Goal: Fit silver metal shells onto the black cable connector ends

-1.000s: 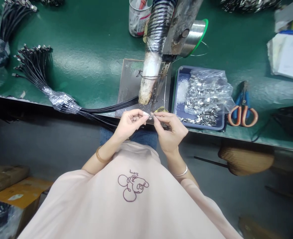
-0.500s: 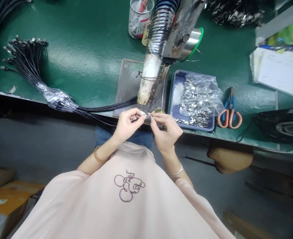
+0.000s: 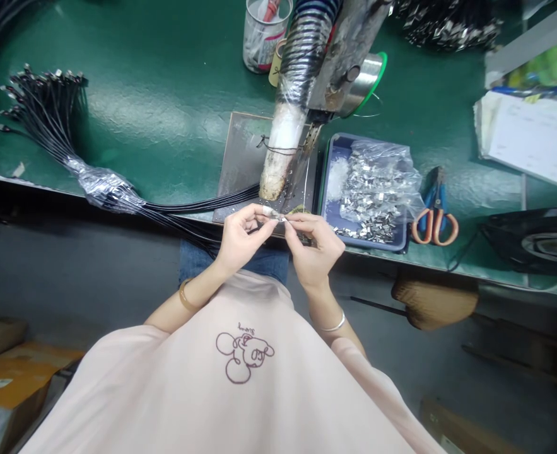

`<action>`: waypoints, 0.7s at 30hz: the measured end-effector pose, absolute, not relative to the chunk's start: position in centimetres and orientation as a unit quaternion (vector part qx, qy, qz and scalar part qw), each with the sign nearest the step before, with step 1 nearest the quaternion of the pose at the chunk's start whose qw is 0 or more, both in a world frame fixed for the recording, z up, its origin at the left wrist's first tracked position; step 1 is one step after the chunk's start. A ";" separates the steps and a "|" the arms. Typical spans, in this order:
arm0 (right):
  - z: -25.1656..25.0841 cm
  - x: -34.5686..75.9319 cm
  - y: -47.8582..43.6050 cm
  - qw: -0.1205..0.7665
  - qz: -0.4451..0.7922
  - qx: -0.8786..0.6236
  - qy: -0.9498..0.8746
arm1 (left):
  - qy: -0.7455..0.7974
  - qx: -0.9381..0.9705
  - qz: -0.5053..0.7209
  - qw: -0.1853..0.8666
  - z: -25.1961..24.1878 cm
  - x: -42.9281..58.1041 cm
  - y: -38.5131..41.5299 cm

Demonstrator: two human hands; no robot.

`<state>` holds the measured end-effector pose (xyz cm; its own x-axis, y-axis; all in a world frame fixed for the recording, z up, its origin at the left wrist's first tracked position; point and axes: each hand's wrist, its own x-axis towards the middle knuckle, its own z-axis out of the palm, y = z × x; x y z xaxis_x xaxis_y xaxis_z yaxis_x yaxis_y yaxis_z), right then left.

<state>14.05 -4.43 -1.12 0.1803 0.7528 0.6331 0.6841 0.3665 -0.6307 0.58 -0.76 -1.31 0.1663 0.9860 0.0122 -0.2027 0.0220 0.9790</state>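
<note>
Shirt: pale pink top point(image 3: 197, 397) with a dark line drawing on its front, nearest the camera; blue jeans point(image 3: 193, 263) show past its hem.
Wrists: a tan bangle point(image 3: 183, 295) on the left one, a silver bangle point(image 3: 337, 323) on the right.
Left hand: the left hand point(image 3: 239, 238) pinches between thumb and forefinger, its grip closed on a small metallic piece point(image 3: 282, 218).
Right hand: the right hand point(image 3: 316, 246) meets it tip to tip, its grip pinching at the same spot.
Small piece: between the two sets of fingertips, over the bench's near edge; it is too tiny to make out well, and may be a connector on a cable end.
Cables: a black cable bundle point(image 3: 53, 120), bound with clear wrap point(image 3: 103, 184), lies left of the hands, its strands running toward them.
Tray: a blue tray point(image 3: 373, 245) right of the hands, holding loose metal shells point(image 3: 380, 230) and a clear plastic bag point(image 3: 392, 154).
Pliers: orange-and-blue pliers point(image 3: 436, 202) just right of the tray.
Plate: a grey plate point(image 3: 240, 151) on the green bench point(image 3: 155, 126), beyond the hands.
Hose: a ribbed hose point(image 3: 304, 60) angles down over the plate to a stained, whitish end.
Spool: a green-rimmed wire spool point(image 3: 364, 85) beside the hose.
Cup: a clear cup point(image 3: 262, 44), left of the hose.
</note>
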 end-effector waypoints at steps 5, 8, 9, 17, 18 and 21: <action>-1.4 14.2 -4.6 0.510 0.001 -0.547 -0.664 | 0.433 0.530 0.484 0.545 -1.1 0.4 -0.8; -1.6 14.2 -4.6 0.490 -0.041 -0.529 -0.691 | 0.445 0.553 0.478 0.517 -1.0 0.5 -0.8; -1.6 14.2 -4.6 0.485 -0.051 -0.528 -0.695 | 0.448 0.558 0.480 0.508 -1.0 0.6 -0.8; -1.2 14.0 -4.4 0.517 0.000 -0.544 -0.660 | 0.459 0.580 0.490 0.462 -0.7 1.0 -0.9; -1.2 14.0 -4.3 0.520 0.005 -0.545 -0.658 | 0.456 0.586 0.491 0.456 -0.7 1.0 -0.9; -1.2 14.1 -4.2 0.518 0.009 -0.549 -0.656 | 0.449 0.602 0.501 0.430 -0.7 1.0 -0.8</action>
<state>14.08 -4.19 -1.19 0.1400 0.7297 0.6693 0.7107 0.3966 -0.5810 1.03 -0.80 -0.71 0.0940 0.9716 0.2172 0.1095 -0.2269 0.9677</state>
